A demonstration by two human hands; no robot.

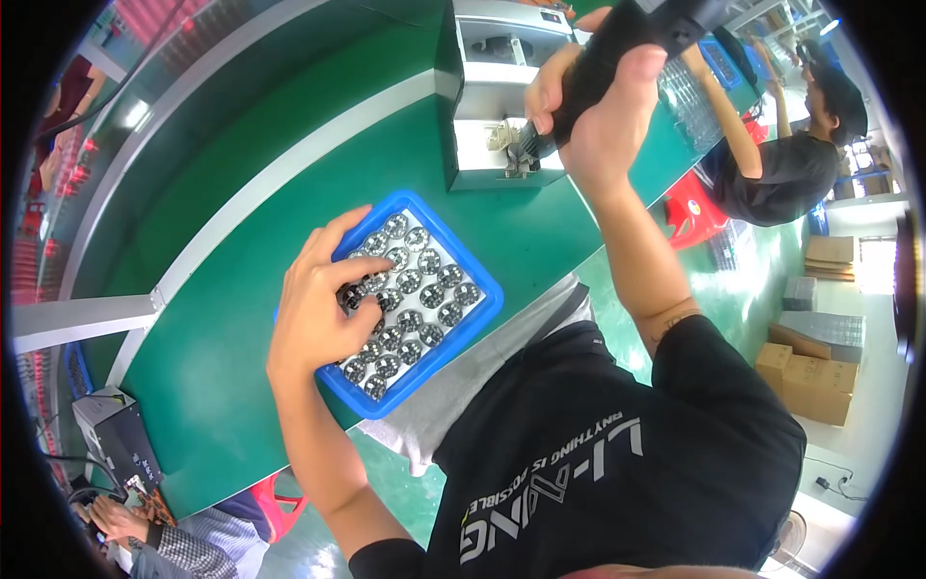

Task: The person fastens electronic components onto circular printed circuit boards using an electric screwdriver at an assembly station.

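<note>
A black tool (600, 72) fills the grip of the right hand (606, 135), while the left hand (321, 301), grip half-curled, pinching or not I cannot tell, covers round parts (409, 281), probably light, best held by rims, in the blue tray (489, 301).

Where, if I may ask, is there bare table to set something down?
The widest bare patch of table lies between the left hand and the grey rail. A smaller one lies between the tray and the box. The tray is crowded with parts under the left hand; at the box, the right hand holds a black tool.
</note>
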